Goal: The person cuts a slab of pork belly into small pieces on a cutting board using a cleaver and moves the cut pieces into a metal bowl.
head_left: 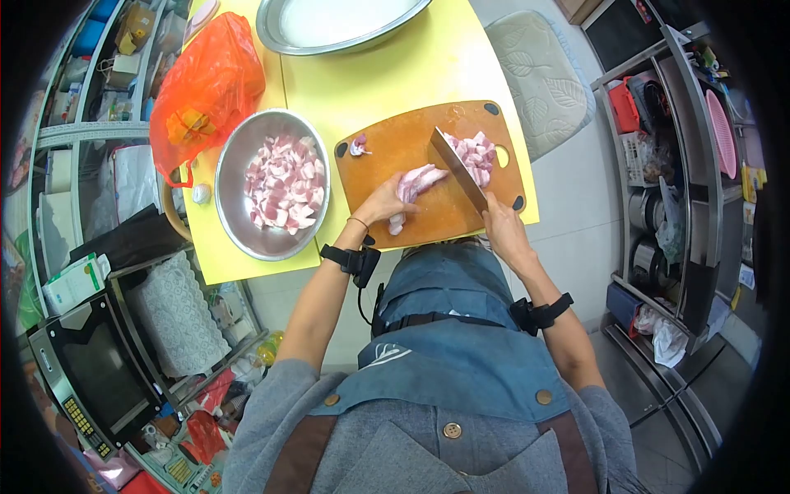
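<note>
On the brown cutting board lies a strip of raw meat, with the fingers of my left hand closed around its near part. My right hand grips the handle of a cleaver, whose broad blade stands between the strip and a heap of cut meat pieces. A small meat scrap sits by the board's far left corner. Left of the board, a metal bowl holds many diced meat pieces.
The board rests on a yellow table. A large metal basin with whitish contents stands at the far side. An orange-red plastic bag and a garlic bulb are at the left. A cushioned stool stands right of the table.
</note>
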{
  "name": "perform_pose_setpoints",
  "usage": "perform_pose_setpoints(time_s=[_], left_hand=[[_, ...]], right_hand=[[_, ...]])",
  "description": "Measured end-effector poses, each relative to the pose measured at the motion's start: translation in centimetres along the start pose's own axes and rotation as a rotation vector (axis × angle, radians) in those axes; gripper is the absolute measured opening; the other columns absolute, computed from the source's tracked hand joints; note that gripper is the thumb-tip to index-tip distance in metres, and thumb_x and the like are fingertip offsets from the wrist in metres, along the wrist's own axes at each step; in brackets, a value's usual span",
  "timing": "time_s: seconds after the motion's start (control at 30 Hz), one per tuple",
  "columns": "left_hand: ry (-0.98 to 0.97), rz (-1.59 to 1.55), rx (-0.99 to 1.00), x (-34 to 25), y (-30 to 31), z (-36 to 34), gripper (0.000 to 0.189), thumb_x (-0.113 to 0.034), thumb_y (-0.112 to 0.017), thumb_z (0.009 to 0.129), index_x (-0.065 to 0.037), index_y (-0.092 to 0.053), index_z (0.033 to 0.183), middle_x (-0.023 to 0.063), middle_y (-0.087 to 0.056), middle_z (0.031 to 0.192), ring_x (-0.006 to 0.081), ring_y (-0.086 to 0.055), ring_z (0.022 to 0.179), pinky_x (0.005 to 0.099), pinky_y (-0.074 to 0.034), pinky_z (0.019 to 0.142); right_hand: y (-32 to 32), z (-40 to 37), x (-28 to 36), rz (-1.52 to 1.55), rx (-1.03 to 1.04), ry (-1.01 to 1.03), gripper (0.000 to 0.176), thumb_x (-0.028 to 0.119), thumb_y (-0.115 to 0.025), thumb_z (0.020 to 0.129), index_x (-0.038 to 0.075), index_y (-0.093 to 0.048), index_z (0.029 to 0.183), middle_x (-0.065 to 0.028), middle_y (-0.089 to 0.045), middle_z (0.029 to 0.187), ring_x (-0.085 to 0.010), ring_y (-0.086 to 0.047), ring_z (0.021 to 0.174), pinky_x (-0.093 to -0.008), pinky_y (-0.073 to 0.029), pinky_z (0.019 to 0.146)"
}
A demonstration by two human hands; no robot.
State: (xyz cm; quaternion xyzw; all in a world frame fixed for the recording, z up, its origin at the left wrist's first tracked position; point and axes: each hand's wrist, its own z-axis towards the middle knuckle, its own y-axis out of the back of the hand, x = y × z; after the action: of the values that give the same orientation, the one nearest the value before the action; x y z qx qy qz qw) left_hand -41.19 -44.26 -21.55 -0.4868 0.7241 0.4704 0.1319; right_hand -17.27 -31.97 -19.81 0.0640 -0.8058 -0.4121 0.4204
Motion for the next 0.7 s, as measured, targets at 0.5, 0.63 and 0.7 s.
perform_pose_setpoints(time_s=[0.5, 0.63, 0.7], left_hand=[[-0.092, 0.142, -0.528, 2.4, -2.8, -0.2, 0.034, -0.016, -0.067, 0.079, -0.006, -0.063, 0.110, 0.0168, -0.056, 0.104, 0.0307, -0.057, 0.094, 0.0403, -0.047, 0.083], [-0.188, 0.287, -0.656, 0.7, -3.0, -0.4, 0.031, -0.019, -0.070, 0.076, -0.008, -0.063, 0.104, 0.0128, -0.055, 0.106, 0.0316, -0.051, 0.105, 0.0405, -0.042, 0.091], [-0.306, 0.204, -0.614, 0.1, -3.3, 0.3, 0.027, -0.018, -0.070, 0.076, -0.008, -0.063, 0.100, 0.0123, -0.056, 0.106, 0.0312, -0.051, 0.105, 0.0404, -0.041, 0.091]], right_hand=[[-0.9, -0.1, -0.6, -0.022, -0.075, 0.087, 0.027, 0.005, -0.049, 0.087, -0.002, -0.049, 0.113, -0.0265, -0.061, 0.085, -0.0454, -0.060, 0.078, -0.0515, -0.048, 0.067], [-0.5, -0.3, 0.1, -0.005, -0.075, 0.077, 0.027, 0.005, -0.048, 0.088, 0.000, -0.050, 0.114, -0.0261, -0.060, 0.085, -0.0459, -0.059, 0.078, -0.0521, -0.047, 0.066], [-0.2, -0.6, 0.9, -0.007, -0.086, 0.070, 0.027, 0.005, -0.048, 0.088, 0.002, -0.050, 0.115, -0.0257, -0.060, 0.086, -0.0460, -0.059, 0.078, -0.0525, -0.046, 0.066]])
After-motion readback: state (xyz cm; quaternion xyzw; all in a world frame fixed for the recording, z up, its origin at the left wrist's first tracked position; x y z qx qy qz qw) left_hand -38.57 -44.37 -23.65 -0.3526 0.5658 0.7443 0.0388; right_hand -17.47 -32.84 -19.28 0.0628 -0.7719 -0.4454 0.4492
